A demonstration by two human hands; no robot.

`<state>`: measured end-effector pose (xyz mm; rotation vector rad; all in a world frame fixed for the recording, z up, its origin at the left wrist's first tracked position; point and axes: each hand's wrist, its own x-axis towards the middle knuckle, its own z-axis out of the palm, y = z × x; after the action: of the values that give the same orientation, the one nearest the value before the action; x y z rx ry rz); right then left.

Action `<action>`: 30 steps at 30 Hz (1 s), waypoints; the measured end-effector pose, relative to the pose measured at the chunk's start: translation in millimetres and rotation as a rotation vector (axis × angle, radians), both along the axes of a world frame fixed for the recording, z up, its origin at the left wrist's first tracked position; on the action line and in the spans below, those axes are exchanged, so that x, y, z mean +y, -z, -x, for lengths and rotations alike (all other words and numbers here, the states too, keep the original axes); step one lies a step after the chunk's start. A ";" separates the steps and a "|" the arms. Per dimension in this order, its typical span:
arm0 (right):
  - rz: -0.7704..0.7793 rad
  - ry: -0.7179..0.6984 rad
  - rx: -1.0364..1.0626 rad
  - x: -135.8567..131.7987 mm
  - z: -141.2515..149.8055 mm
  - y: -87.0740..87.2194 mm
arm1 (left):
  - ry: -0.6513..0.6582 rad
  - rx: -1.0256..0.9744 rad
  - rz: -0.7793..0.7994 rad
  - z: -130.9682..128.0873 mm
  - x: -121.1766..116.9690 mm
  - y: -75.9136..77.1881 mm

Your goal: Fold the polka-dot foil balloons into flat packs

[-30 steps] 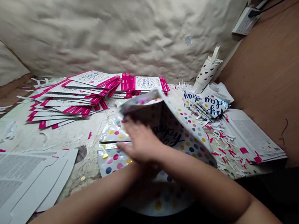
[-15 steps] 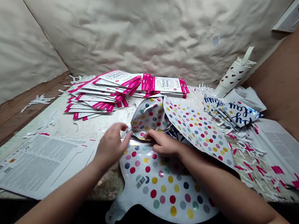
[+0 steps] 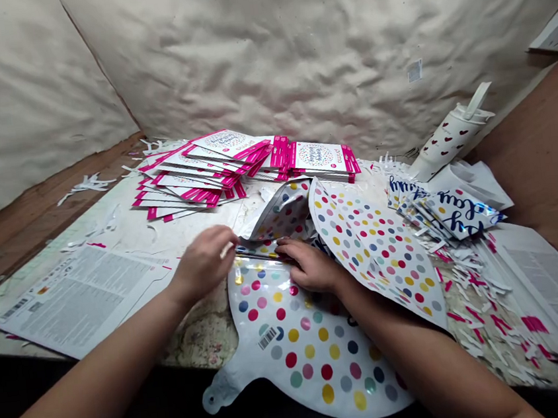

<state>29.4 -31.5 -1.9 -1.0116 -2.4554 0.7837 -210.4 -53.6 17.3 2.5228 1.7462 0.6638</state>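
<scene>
A flat foil balloon with multicoloured dots lies partly folded, its lower lobe and tail hanging over the table's front edge. Its upper part is bent up and over, with dark lettering partly visible inside the fold. My left hand is closed at the left end of the crease, fingers curled on the foil edge there. Just to the right, my right hand rests on the crease, its fingers stretched out and pressing the foil. The balloon's raised flap stands beside my right forearm.
Behind the balloon lie stacks of pink-and-white printed packets. Printed card sheets are at left. On the right stand a heart-patterned tumbler, folded foil balloons, paper scraps and more printed cards.
My left hand has closed its fingers at the crease's left end. The raised fold has come down lower under my right hand. The whole view has shifted slightly.
</scene>
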 end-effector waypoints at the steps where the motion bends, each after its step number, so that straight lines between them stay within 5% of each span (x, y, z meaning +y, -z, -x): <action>1: -0.029 0.006 0.005 1.4 0.1 0.3 | 0.110 0.132 -0.013 -4.0 0.7 -3.4; 3: -0.108 0.066 -0.022 3.9 3.3 1.5 | 0.209 0.370 -0.009 -14.1 4.5 -12.1; 7: -0.260 0.249 -0.168 5.3 24.8 9.9 | 0.122 0.497 -0.188 -33.1 6.0 -27.9; 9: -0.302 0.290 -0.187 5.4 36.2 13.8 | 0.182 0.428 -0.246 -41.1 -0.7 -26.1; 12: -0.358 0.364 -0.153 10.9 29.0 4.6 | 0.397 0.351 -0.110 -48.5 -11.8 -7.2; 14: -0.414 0.478 -0.102 20.5 -4.6 -18.4 | 0.368 0.320 0.036 -48.8 -14.8 9.0; 17: -0.541 0.791 -0.014 40.1 -91.6 -72.5 | 0.148 0.284 0.242 -45.8 -13.8 24.1; 20: -0.824 1.254 0.076 48.0 -171.2 -120.0 | 0.067 0.248 0.385 -44.8 -11.2 23.8; 21: -0.949 1.291 0.075 44.1 -185.6 -128.4 | 0.058 0.232 0.404 -44.6 -9.9 21.1; 23: -1.151 1.148 0.064 25.1 -192.0 -130.4 | 0.059 0.179 0.441 -42.5 -5.3 13.4; 25: -1.148 0.757 0.069 -4.3 -176.5 -114.8 | 0.039 0.039 0.491 -35.9 2.1 3.7; 27: -0.961 0.400 0.095 -35.4 -155.2 -87.0 | -0.030 -0.191 0.493 -25.0 11.6 -5.9; 30: -0.614 0.150 0.073 -69.5 -140.6 -37.8 | -0.120 -0.456 0.404 -9.4 27.6 -14.2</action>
<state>170.0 -101.0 35.9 -0.8853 -2.2912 0.0006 -201.0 -26.0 31.5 1.8420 1.6644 0.7298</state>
